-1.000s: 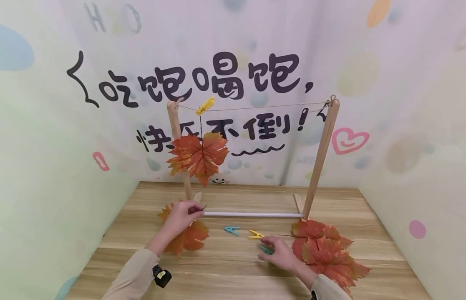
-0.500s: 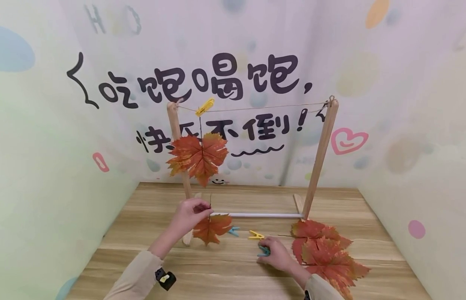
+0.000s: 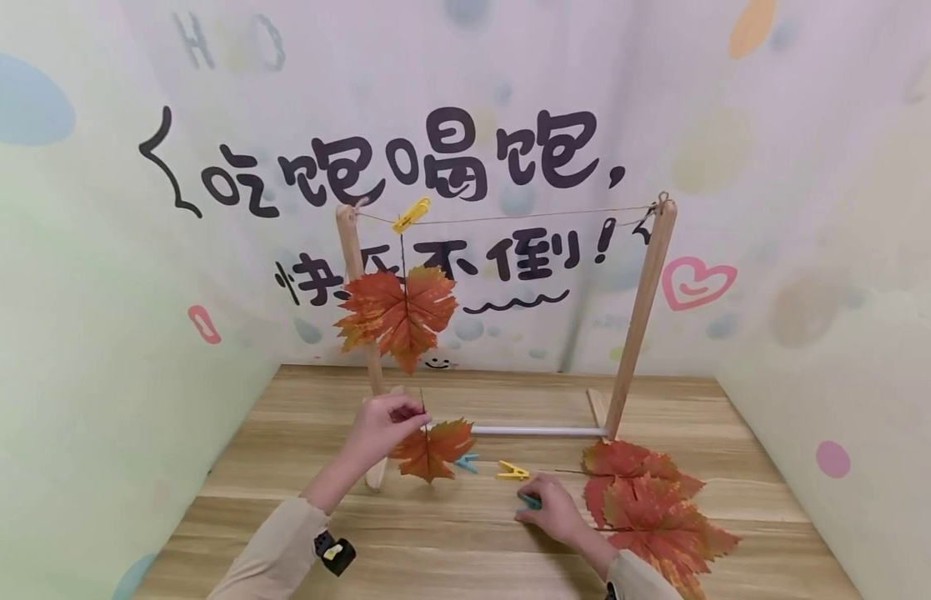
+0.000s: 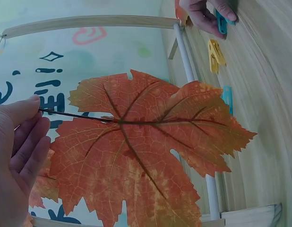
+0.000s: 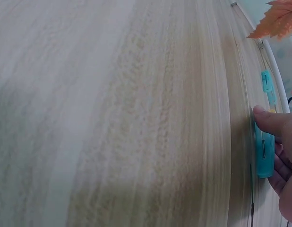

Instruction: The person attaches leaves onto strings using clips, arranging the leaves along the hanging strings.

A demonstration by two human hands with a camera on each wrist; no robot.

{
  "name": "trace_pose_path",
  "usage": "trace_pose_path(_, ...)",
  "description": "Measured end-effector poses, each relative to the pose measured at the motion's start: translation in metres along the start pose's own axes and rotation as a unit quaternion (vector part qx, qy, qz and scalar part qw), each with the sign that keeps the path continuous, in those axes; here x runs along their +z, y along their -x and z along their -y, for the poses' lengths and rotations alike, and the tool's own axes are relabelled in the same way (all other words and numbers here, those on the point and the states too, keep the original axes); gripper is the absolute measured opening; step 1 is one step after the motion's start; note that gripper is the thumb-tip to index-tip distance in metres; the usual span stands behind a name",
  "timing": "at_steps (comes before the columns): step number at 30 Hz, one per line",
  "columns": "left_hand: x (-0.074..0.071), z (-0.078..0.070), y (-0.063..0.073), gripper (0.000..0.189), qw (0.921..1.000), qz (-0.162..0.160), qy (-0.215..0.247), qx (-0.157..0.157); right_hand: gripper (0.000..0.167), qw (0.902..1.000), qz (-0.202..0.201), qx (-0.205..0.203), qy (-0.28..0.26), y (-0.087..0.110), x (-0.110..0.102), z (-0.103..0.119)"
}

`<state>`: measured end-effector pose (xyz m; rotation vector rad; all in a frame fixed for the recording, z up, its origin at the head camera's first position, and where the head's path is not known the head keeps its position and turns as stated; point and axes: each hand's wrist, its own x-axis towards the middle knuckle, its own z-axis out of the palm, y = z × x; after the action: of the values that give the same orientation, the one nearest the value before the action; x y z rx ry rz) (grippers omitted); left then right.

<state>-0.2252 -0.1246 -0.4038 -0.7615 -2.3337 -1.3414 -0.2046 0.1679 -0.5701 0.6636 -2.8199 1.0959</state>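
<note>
My left hand (image 3: 378, 431) pinches the thin dark stem of an orange-red artificial maple leaf (image 3: 429, 454). The leaf hangs below the fingers, and the left wrist view shows its blade (image 4: 136, 142) spread out in front of the hand. My right hand (image 3: 557, 510), low over the table, holds a teal clothespin (image 5: 264, 153) between thumb and fingers. Close by lie a yellow clothespin (image 3: 513, 472) and a blue clothespin (image 3: 468, 463), the latter partly behind the leaf. Another maple leaf (image 3: 405, 310) hangs by its stem from a yellow clothespin (image 3: 411, 215) on a string (image 3: 510, 217).
The string runs between two wooden posts (image 3: 645, 308), joined low down by a white rod (image 3: 540, 431). Several red-orange leaves (image 3: 663, 521) overlap on the wooden table (image 3: 450, 550), right of my right hand. A printed wall (image 3: 510, 75) stands behind.
My left hand has lifted the leaf from the table's left side and moved it right, and it now hangs upright. My right hand has taken the teal clothespin between its fingers.
</note>
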Motion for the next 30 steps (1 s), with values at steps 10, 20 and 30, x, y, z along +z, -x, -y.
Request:
trace_pose_path(10, -0.004, -0.010, -0.017, 0.006, 0.9964, -0.023, -0.028, 0.077, 0.025, 0.9984, 0.053, -0.001, -0.019, 0.005, -0.007, -0.006)
trace_pose_path(20, -0.009, -0.017, -0.031, 0.006, 0.9953, -0.029, -0.053, 0.075, 0.025, 0.9968, 0.048, -0.033, -0.055, 0.005, -0.018, 0.008)
trace_pose_path(30, -0.016, -0.023, -0.053, 0.008, 0.9943, -0.056, -0.066, 0.063, 0.026, 0.9896, 0.098, -0.043, -0.097, -0.001, -0.049, 0.036)
